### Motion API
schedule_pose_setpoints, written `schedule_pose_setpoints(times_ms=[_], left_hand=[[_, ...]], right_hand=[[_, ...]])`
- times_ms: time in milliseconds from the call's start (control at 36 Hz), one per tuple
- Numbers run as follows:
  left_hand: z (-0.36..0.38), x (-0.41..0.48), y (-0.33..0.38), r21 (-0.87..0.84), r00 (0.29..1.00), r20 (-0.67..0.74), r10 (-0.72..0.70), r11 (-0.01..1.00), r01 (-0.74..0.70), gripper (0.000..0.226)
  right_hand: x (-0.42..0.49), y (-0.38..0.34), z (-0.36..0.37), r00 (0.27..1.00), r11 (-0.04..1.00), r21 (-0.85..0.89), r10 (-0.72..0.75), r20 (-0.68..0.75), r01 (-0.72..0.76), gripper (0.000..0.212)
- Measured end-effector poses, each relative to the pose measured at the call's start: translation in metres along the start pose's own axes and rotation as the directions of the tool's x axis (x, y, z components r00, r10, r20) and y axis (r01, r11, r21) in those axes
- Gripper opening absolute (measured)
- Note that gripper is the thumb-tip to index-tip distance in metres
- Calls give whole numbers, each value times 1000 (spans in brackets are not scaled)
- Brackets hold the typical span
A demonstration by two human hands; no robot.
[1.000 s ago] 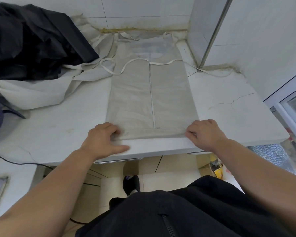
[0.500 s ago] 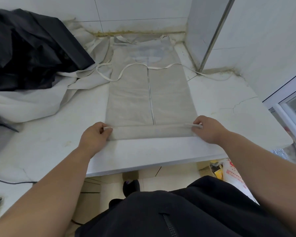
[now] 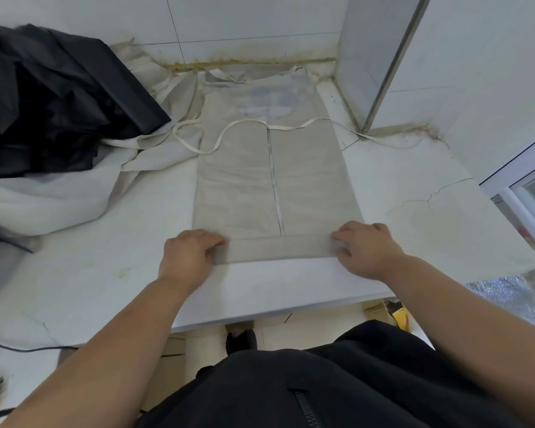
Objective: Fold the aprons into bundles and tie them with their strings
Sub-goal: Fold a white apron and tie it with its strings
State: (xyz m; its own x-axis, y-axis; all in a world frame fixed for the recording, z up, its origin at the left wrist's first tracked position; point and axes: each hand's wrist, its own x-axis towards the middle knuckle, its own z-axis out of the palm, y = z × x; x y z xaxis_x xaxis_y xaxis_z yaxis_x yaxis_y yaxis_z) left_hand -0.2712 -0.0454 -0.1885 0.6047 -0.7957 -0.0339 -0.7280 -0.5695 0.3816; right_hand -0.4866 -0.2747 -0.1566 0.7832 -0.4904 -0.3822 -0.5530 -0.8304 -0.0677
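Observation:
A beige apron lies flat on the white counter, folded lengthwise into a long strip running away from me. Its near end is turned over into a narrow band. My left hand grips the band's left end with curled fingers. My right hand grips the right end the same way. The apron's white strings lie looped across its far part.
More pale aprons lie crumpled at the left, under a heap of black cloth. Tiled walls close the back and right. A dark cable runs along the counter's near left. The counter's front edge is just below my hands.
The apron's near hem has been folded over away from me into a narrow band, and both hands have shifted onto the band's ends.

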Motion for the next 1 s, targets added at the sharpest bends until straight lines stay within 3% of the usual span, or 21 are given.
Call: schedule_pose_setpoints(times_ms=[83, 167, 222, 389, 472, 583, 667, 806, 889, 1000], left_hand=[[-9, 1, 3, -8, 991, 130, -27, 1000, 28, 46], [-15, 1, 4, -69, 970, 235, -56, 995, 75, 78], [-17, 1, 0, -137, 961, 268, -66, 985, 106, 83], [-18, 10, -8, -257, 971, 234, -55, 959, 116, 36], [-21, 13, -8, -365, 958, 246, -146, 902, 231, 15], [-22, 20, -14, -493, 936, 259, -239, 801, 340, 14], [-22, 28, -18, -523, 925, 243, -293, 763, 380, 13], [-16, 37, -21, -464, 912, 181, -368, 786, 409, 12], [-12, 38, -21, -386, 889, 102, -446, 806, 449, 12], [-9, 38, -17, -175, 901, -5, -433, 888, 426, 18]], right_hand=[[-2, 4, -3, 998, 1000, 4, -9, 65, 9, 53], [2, 4, -6, 998, 998, -59, -30, 49, 33, 41], [5, 3, -8, 1000, 999, -44, -23, 19, 24, 36], [15, 2, -17, 999, 999, 6, 33, 25, -33, 26], [19, 4, -21, 996, 995, 75, 66, 54, -70, 31], [22, 11, -24, 985, 962, 234, 118, 123, -144, 35], [26, 14, -20, 982, 922, 340, 175, 66, -187, 35], [35, 17, -11, 966, 857, 468, 257, -21, -218, 16], [39, 16, -12, 933, 814, 500, 358, -34, -294, 27], [44, 16, -11, 908, 827, 431, 417, -39, -361, 35]])
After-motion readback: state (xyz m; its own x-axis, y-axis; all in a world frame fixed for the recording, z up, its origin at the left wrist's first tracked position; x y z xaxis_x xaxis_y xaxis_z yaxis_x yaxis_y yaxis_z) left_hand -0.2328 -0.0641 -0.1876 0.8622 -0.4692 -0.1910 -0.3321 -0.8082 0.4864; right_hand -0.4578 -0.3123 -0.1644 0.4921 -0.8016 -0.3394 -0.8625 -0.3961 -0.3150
